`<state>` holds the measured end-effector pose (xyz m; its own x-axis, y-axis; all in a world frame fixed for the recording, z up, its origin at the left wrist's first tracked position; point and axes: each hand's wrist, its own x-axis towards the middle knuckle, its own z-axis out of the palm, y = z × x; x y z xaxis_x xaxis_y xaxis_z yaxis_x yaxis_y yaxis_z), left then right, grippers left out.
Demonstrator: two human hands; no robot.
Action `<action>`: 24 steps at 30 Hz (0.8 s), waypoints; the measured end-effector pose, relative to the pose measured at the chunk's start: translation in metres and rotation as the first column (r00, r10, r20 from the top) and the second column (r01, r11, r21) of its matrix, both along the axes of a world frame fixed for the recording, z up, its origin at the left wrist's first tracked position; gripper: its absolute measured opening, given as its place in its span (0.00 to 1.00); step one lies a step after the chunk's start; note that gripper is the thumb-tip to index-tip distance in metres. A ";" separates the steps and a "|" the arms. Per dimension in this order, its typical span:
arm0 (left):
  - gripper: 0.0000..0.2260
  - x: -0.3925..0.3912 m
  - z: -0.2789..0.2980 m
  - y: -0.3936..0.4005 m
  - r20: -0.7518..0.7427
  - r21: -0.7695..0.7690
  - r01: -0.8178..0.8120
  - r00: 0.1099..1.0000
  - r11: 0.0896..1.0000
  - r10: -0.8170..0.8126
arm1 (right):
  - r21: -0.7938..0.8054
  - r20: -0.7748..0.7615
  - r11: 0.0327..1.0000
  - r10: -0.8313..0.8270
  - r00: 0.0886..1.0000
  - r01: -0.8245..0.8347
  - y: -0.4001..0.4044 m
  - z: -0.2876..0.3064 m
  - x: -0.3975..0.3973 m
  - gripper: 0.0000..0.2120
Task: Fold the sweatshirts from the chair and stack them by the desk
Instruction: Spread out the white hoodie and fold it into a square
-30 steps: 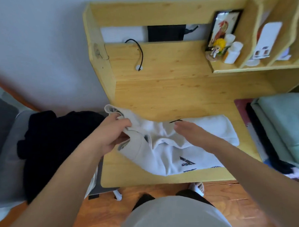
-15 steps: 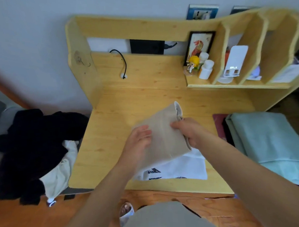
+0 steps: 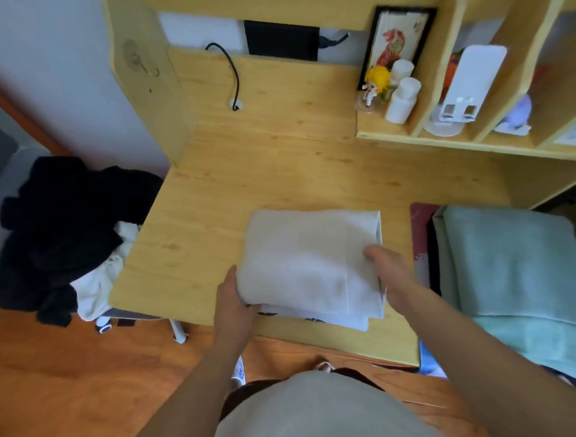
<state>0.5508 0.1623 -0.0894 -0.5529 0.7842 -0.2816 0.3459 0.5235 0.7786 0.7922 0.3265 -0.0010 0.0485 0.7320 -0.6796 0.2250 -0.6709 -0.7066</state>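
Note:
A white sweatshirt (image 3: pixel 308 260) lies folded into a flat rectangle near the front edge of the wooden desk (image 3: pixel 278 172). My left hand (image 3: pixel 232 301) grips its lower left corner, fingers tucked under the fold. My right hand (image 3: pixel 386 273) holds its right edge, thumb on top. To the left, a pile of black clothing (image 3: pixel 59 228) with a white garment (image 3: pixel 101 282) under it lies on a chair. A stack of folded clothes, mint green (image 3: pixel 520 274) on top, sits at the desk's right.
A shelf unit at the back right holds a framed picture (image 3: pixel 398 45), a small figurine (image 3: pixel 375 84), white bottles (image 3: pixel 402 99) and a white device (image 3: pixel 468 81). A black cable (image 3: pixel 234 78) hangs at the desk's back. Wooden floor below.
The sweatshirt went from half-folded with its sleeve and print showing to a compact flat rectangle. Both hands moved from folding its upper part over to holding its two sides.

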 end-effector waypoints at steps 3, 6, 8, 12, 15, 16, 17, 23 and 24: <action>0.29 0.008 0.006 -0.002 -0.048 0.019 0.019 0.999 1.000 -0.018 | -0.102 -0.035 0.994 -0.038 0.999 0.034 -0.013 -0.022 0.011 0.05; 0.28 0.005 0.007 -0.006 -0.144 -0.068 0.065 0.987 0.996 -0.075 | -0.118 -0.027 0.993 -0.025 0.999 0.022 -0.011 -0.027 0.018 0.07; 0.26 -0.002 0.008 -0.004 -0.194 -0.157 0.125 0.969 0.980 -0.155 | -0.126 -0.031 0.992 -0.033 0.999 0.028 -0.007 -0.028 0.020 0.06; 0.28 -0.005 0.020 0.005 -0.337 -0.429 0.215 0.863 0.877 -0.376 | -0.123 0.021 0.991 -0.041 0.999 0.043 -0.007 -0.037 0.019 0.07; 0.40 0.003 0.038 0.011 -0.430 -0.610 0.176 0.745 0.772 -0.510 | -0.123 0.190 0.990 0.085 0.978 -0.062 -0.010 -0.059 0.025 0.17; 0.40 0.009 0.045 0.018 -0.443 -0.572 0.180 0.753 0.800 -0.486 | -0.114 0.248 0.988 0.134 0.959 -0.109 -0.011 -0.063 0.027 0.18; 0.39 0.017 0.050 0.026 -0.466 -0.473 0.194 0.772 0.859 -0.431 | -0.096 0.298 0.984 0.174 0.939 -0.152 -0.012 -0.070 0.030 0.18; 0.30 0.100 0.011 0.075 -0.527 -0.289 0.210 0.780 0.934 -0.339 | -0.117 0.502 0.927 0.365 0.784 -0.356 -0.010 -0.078 0.032 0.13; 0.28 0.110 -0.001 0.077 -0.566 -0.294 0.215 0.746 0.931 -0.351 | -0.058 0.570 0.927 0.335 0.750 -0.370 -0.009 -0.069 0.033 0.11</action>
<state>0.6612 0.2389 -0.0904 -0.4219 0.8966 -0.1349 0.8610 0.4428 0.2503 0.8255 0.3175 -0.0704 0.1374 0.8087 -0.5720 0.8042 -0.4282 -0.4123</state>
